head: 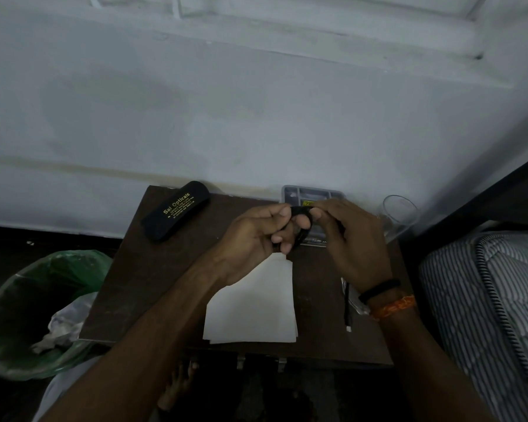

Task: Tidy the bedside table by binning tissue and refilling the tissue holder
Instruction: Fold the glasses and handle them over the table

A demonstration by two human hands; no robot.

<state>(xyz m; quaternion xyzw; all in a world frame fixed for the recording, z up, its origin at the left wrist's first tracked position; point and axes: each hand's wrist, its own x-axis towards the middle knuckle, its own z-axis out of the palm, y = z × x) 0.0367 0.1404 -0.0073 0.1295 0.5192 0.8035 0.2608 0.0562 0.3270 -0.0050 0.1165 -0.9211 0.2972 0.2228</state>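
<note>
Both forearms reach up from the bottom edge, and between them we see a bare foot (180,382) on the dark floor below the table's front edge. Our left hand (250,242) and right hand (348,239) meet above the back of the dark brown bedside table (153,284). Together they grip a loop of black cable (301,222): the left fingers curl round its lower part, and the right thumb and fingers pinch its upper part. A black band (378,289) and an orange thread (393,306) circle the right wrist.

A stack of flat white tissues (256,306) lies on the table under our left forearm, its near edge close to the table's front. A grey compartment tray (313,191) sits at the back against the wall, partly hidden by our hands. A black spectacle case (176,214) with gold lettering lies tilted at the back left corner. A clear glass (400,214) stands at the back right, and another black cable (347,309) with a white tip lies near the right wrist.

Left of the table, a bin with a green liner (43,312) holds crumpled white tissue (61,327). A striped mattress (494,300) lies to the right.
</note>
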